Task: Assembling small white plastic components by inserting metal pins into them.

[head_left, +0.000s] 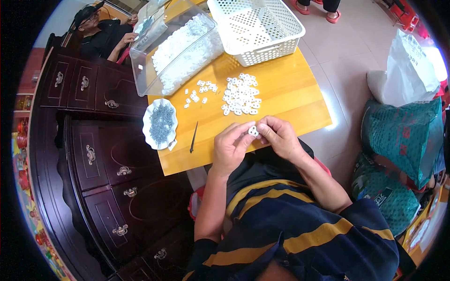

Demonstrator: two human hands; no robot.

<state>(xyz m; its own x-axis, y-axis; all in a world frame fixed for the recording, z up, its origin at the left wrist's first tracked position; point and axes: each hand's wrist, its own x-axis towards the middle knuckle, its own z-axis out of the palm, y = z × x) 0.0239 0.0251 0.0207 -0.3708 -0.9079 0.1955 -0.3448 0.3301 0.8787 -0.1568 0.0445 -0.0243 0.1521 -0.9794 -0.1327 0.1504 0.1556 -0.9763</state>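
Over the near edge of the yellow table [290, 96], pinched narrowly between thumb and fingertips of left hand [230, 146] and right hand [282, 139] alike: a small white piece [253, 131] with holes, partly covered by the fingers. Probably very light, stiff and slightly slick, like hard plastic; not likely to bend, but easy to drop. Best taken by the rim, clear of the holes. Just beyond, a loose pile of similar pieces [241, 96]; farther left, a wavy white bowl [146, 127] of small grey bits [161, 122].
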